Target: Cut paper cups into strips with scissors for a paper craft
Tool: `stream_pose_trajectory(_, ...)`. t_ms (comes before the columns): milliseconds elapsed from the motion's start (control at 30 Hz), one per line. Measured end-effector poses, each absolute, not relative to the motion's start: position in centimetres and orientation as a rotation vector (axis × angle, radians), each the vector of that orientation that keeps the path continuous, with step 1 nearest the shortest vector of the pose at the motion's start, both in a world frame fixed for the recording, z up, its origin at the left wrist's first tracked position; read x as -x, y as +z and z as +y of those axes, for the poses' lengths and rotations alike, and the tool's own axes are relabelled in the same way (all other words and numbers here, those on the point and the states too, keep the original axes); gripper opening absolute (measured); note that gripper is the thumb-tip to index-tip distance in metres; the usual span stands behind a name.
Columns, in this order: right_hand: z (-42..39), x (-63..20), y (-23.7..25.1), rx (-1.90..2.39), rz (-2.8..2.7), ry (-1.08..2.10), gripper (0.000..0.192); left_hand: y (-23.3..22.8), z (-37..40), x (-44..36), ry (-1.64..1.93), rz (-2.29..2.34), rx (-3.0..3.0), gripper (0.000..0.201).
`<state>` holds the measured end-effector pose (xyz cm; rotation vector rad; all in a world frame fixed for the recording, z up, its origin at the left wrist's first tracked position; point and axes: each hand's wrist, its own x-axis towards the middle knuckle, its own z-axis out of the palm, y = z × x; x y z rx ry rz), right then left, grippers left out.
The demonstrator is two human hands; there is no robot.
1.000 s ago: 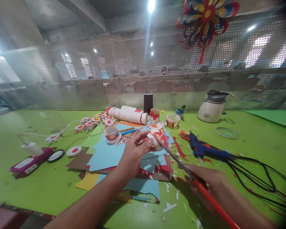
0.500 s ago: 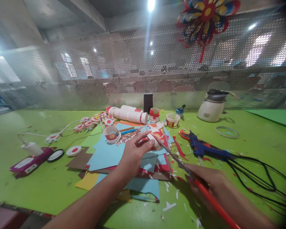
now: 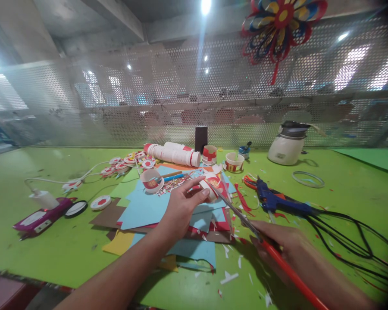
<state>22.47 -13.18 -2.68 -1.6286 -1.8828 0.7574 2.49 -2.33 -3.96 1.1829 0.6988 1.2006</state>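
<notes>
My left hand (image 3: pixel 181 206) pinches a small red-and-white paper cup (image 3: pixel 211 186) between thumb and fingers, just above a pile of coloured paper sheets (image 3: pixel 148 206). My right hand (image 3: pixel 284 245) grips red-handled scissors (image 3: pixel 245 224); the blades point up and left and their tips meet the cup. Paper scraps (image 3: pixel 229 277) lie on the green table (image 3: pixel 51 245) below both hands.
A blue glue gun (image 3: pixel 278 200) with black cables (image 3: pixel 349 241) lies to the right. Stacked paper cups (image 3: pixel 173 155), cut cup discs (image 3: pixel 123 165), a white appliance (image 3: pixel 287 144) and a ring (image 3: pixel 308 179) sit farther back. A purple device (image 3: pixel 39 217) lies left. A perforated metal screen (image 3: pixel 116 103) backs the table.
Hardly anything has changed: my left hand with the cup has drifted slightly, and the scissors stay against the cup.
</notes>
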Motion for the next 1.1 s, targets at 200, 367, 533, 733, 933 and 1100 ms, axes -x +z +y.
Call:
stream_pose_trajectory(200, -13.0, -22.4, -2.5, 1.665, -1.848, 0.87, 0.033, -4.0, -2.4, -2.6, 1.183, 0.711, -1.221, 0.053)
stream_pose_trajectory(367, -13.1, -22.4, -2.6, 1.599, -1.85, 0.877, 0.034, -4.0, -2.4, -2.6, 1.204, 0.752, -1.276, 0.049)
stream_pose_trajectory(533, -13.7, -21.6, -2.8, 1.631, -1.754, 0.868, 0.035, -3.7, -2.6, -2.6, 1.221, 0.803, -1.356, 0.051)
stream_pose_trajectory(733, -13.8, -21.2, -3.1, 1.653, -1.703, 0.823, 0.036, -3.6, -2.7, -2.7, 1.23, 0.781, -1.346, 0.052)
stream_pose_trajectory(933, -13.5, -21.8, -2.7, 1.637, -1.787, 0.815, 0.032, -3.6, -2.6, -2.8, 1.234, 0.752, -1.303, 0.053)
stream_pose_trajectory(1100, -13.4, -21.7, -2.5, 1.657, -1.781, 0.811, 0.031, -3.8, -2.5, -2.9, 1.229, 0.692, -1.202, 0.046)
